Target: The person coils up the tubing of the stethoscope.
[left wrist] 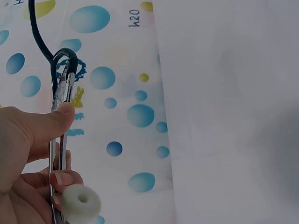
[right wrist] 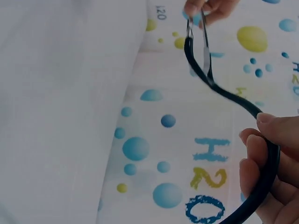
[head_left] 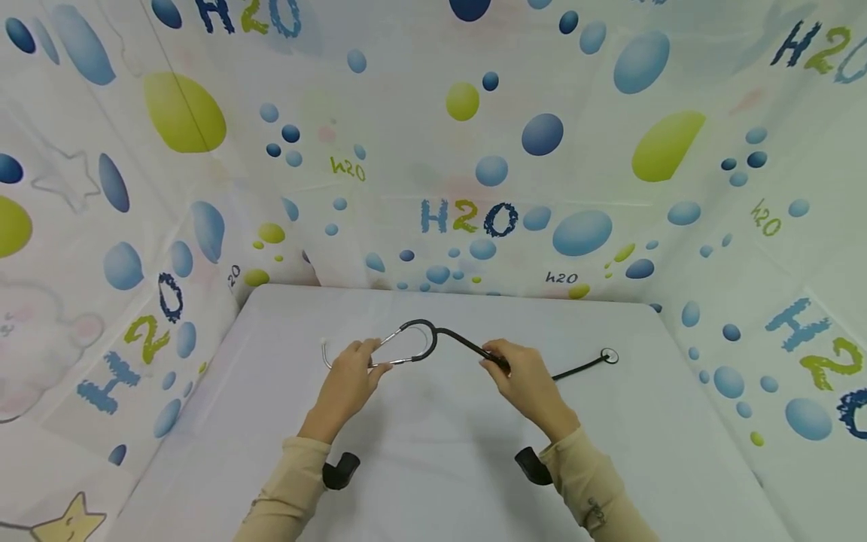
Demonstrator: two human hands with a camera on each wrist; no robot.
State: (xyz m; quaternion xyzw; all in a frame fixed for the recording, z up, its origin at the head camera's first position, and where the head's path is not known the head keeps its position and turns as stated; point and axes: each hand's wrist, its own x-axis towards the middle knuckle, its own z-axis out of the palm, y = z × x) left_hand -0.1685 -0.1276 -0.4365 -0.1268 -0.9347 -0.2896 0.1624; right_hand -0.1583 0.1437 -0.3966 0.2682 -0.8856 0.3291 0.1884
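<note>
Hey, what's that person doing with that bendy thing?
Someone is holding a stethoscope over a white table. The left hand grips its metal ear tubes, and the right hand grips its black tubing. The round chest piece is out past the right hand, on the tubing's far end.

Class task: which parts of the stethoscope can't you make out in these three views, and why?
- Head view: a stretch of tubing, hidden by the right hand.
- Head view: any markings on the chest piece, too small.
- Left wrist view: the tubing's far end, cut off by the top edge.
- Right wrist view: the ear tips, beyond the top edge or behind the left hand.
</note>
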